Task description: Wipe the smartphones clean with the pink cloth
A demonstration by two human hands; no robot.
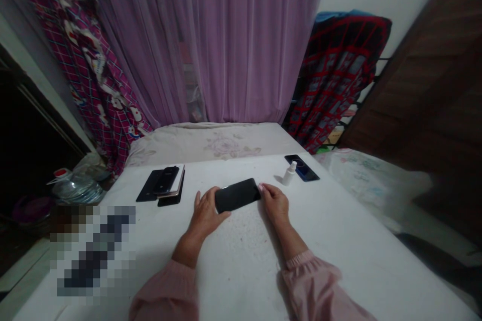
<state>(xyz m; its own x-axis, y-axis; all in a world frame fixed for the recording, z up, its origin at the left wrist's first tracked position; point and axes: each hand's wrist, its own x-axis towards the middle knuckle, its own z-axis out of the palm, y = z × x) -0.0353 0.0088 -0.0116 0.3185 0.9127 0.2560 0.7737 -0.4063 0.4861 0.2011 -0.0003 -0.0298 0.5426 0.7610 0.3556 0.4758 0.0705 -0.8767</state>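
A dark-screened smartphone (238, 195) is tilted a little, its screen facing up, above the white table. My left hand (206, 213) grips its left end, thumb along the near edge and fingers at the far side. At the phone's right end is my right hand (276, 204), fingers pinched together beside the edge. A small pale pink bit (260, 187) shows at those fingertips, too small to name. Beyond my right hand, a small white spray bottle (289, 174) stands upright next to another smartphone (303, 168) lying flat with a blue-lit screen.
On the left of the white table (241, 271) lies a stack of phones (165, 181) with a white box-like item among them. A pixelated patch (94, 253) covers something at the near left. Purple curtains (241, 40) hang behind; a large water bottle (75, 188) stands off the left side.
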